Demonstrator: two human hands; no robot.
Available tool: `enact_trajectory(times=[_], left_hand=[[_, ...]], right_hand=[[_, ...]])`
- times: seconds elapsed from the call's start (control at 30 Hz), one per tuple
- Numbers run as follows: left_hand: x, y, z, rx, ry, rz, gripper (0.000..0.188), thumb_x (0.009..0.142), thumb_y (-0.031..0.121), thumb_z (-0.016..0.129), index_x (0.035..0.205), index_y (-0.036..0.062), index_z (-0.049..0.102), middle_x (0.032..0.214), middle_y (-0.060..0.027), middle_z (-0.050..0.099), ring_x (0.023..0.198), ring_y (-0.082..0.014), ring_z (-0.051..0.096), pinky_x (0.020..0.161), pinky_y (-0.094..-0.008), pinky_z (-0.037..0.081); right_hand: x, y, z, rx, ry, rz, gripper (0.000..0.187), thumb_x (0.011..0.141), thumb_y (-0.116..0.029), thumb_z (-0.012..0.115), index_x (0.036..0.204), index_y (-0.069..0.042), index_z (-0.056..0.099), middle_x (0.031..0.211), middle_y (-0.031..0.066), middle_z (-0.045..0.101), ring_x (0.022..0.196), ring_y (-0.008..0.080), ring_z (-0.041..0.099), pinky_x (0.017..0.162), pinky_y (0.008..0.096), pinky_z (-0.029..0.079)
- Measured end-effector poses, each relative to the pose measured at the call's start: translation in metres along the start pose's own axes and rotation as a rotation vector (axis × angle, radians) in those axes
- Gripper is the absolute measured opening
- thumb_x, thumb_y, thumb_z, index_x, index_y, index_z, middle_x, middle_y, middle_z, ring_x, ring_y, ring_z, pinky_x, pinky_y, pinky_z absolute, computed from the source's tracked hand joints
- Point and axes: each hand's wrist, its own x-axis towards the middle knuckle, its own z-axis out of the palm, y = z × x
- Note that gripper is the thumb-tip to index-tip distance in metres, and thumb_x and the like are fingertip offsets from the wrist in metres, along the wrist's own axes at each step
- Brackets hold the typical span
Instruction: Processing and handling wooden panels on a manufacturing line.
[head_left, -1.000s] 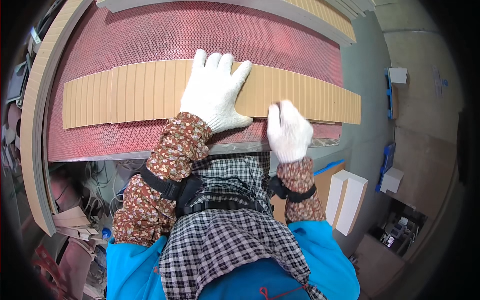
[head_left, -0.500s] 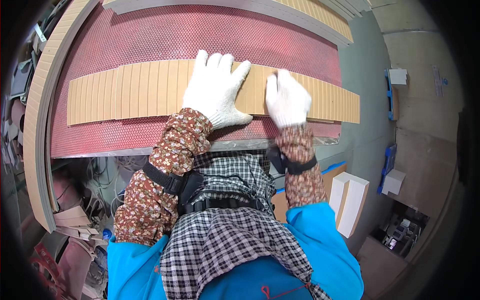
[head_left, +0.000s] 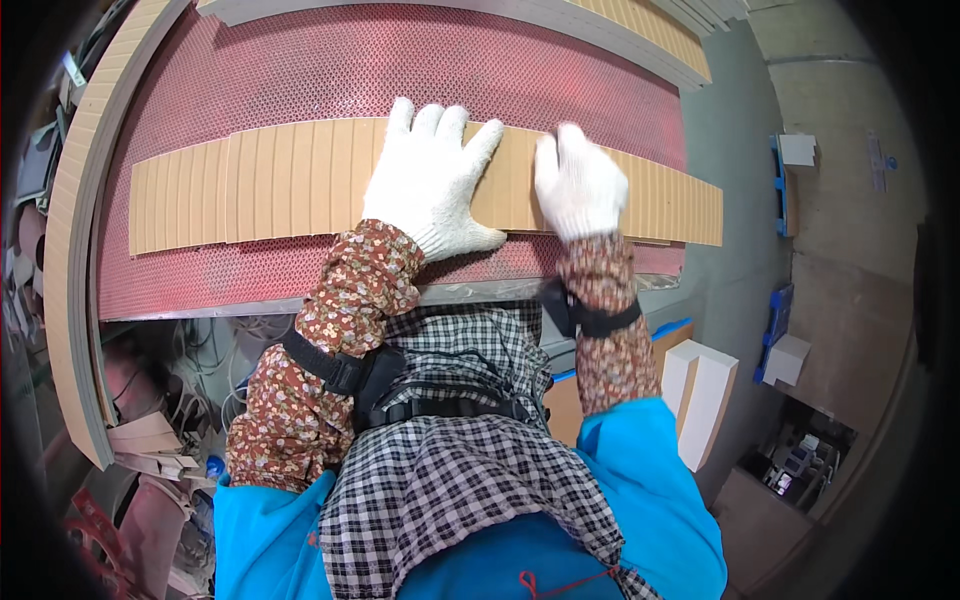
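Note:
A long tan board with evenly spaced grooves (head_left: 300, 178) lies across the red textured tabletop (head_left: 330, 70). Its left part overlaps another piece of the same kind (head_left: 180, 200). My left hand (head_left: 430, 185), in a white knit glove, rests flat on the board's middle with fingers and thumb spread. To its right, my right hand (head_left: 585, 190), gloved alike, is closed over the board near its far edge. The fingers are curled in and slightly blurred; anything inside them is hidden.
Stacks of similar grooved boards stand along the far edge (head_left: 600, 30) and the left side (head_left: 75, 250) of the table. White blocks (head_left: 703, 400) stand low at the right. Scraps and cables (head_left: 160, 440) crowd the lower left.
My right hand has shifted very slightly right and away from me, its wrist turning a little. The left hand stays pressed in the same spot on the board.

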Motion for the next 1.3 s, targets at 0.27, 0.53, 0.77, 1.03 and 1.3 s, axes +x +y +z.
enact_trajectory(times=[0.27,0.53,0.77,1.03,1.3], left_hand=[[-0.001,0.0,0.0,0.021,-0.045,-0.017,0.105,0.061,0.059,0.088,0.147,0.0077,0.056,0.131,-0.0189,0.059,0.13,-0.0367,0.053,0.121,-0.0571,0.03],[0.0,-0.001,0.001,-0.029,0.034,0.014,0.098,0.062,0.056,0.088,0.141,0.0055,0.061,0.121,-0.019,0.061,0.122,-0.0361,0.056,0.118,-0.0574,0.031],[0.0,-0.001,-0.002,-0.015,0.002,0.0,0.102,0.06,0.056,0.089,0.144,0.0061,0.058,0.128,-0.0195,0.06,0.127,-0.0376,0.055,0.119,-0.0574,0.032],[-0.001,0.0,0.0,-0.013,0.013,0.0,0.1,0.062,0.057,0.087,0.143,0.0052,0.059,0.127,-0.0201,0.06,0.127,-0.038,0.055,0.12,-0.0581,0.031],[-0.001,0.0,0.002,-0.045,0.06,0.009,0.096,0.065,0.056,0.086,0.141,0.0046,0.06,0.124,-0.0202,0.06,0.126,-0.0382,0.055,0.119,-0.0584,0.032]], right_hand=[[-0.009,0.0,0.006,-0.002,0.039,-0.03,0.028,0.107,-0.034,0.054,0.106,-0.009,0.068,0.086,0.014,0.076,0.076,0.0328,0.076,0.072,0.0471,0.061],[-0.126,-0.002,-0.011,0.101,0.002,-0.007,0.02,0.101,-0.029,0.066,0.094,-0.011,0.065,0.08,0.0145,0.07,0.068,0.0367,0.071,0.062,0.0484,0.057],[-0.112,-0.011,-0.02,0.213,0.124,0.018,0.018,0.101,-0.025,0.067,0.093,-0.009,0.064,0.081,0.0155,0.07,0.069,0.0368,0.071,0.06,0.0455,0.056],[-0.105,-0.017,-0.015,0.218,0.099,-0.003,0.017,0.101,-0.024,0.067,0.094,-0.009,0.066,0.082,0.0139,0.071,0.07,0.0353,0.071,0.06,0.0447,0.056],[-0.082,-0.017,-0.016,0.156,0.102,-0.109,0.016,0.102,-0.025,0.065,0.094,-0.011,0.067,0.083,0.0132,0.072,0.07,0.0318,0.073,0.06,0.041,0.057]])
